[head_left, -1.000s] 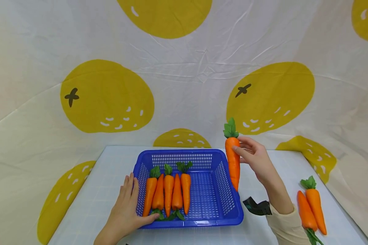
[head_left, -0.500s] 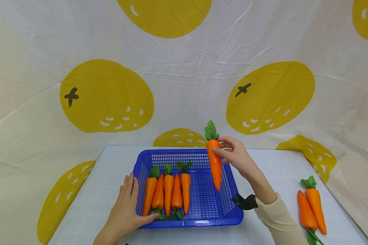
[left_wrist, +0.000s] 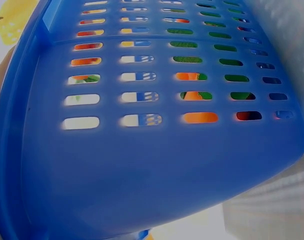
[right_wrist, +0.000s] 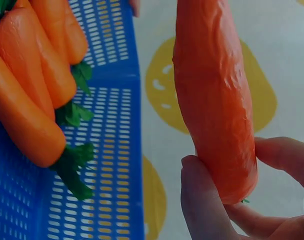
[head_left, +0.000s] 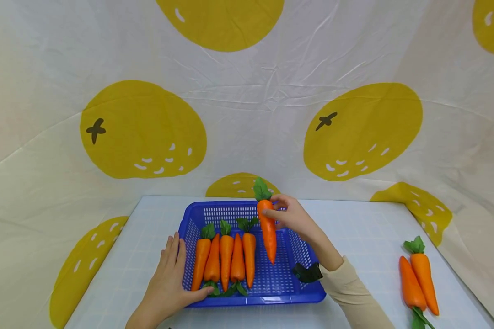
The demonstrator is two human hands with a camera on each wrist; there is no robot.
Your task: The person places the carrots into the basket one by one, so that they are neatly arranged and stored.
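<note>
My right hand (head_left: 293,218) pinches a carrot (head_left: 267,230) near its leafy end, thumb in front and fingers behind. The carrot hangs tip down over the blue basket (head_left: 286,299), a little right of the row inside. In the right wrist view the held carrot (right_wrist: 214,100) fills the middle, its leaves mostly hidden behind the hand. Several carrots (head_left: 226,260) lie side by side in the left half of the basket, leaves alternating between back and front. My left hand (head_left: 166,278) rests on the basket's left rim and front corner, fingers straight. The left wrist view shows the basket's slotted wall (left_wrist: 142,170).
Two carrots (head_left: 421,278) lie together on the table (head_left: 366,292) at the far right, one with leaves toward the back, the other toward the front. A white cloth (head_left: 247,128) with yellow fruit prints hangs behind the table. A dark strap (head_left: 306,273) hangs at the right wrist.
My right hand has carried the carrot leftward from beyond the basket's right rim to above its inside, and slightly lower. The left hand and the basket have stayed in place.
</note>
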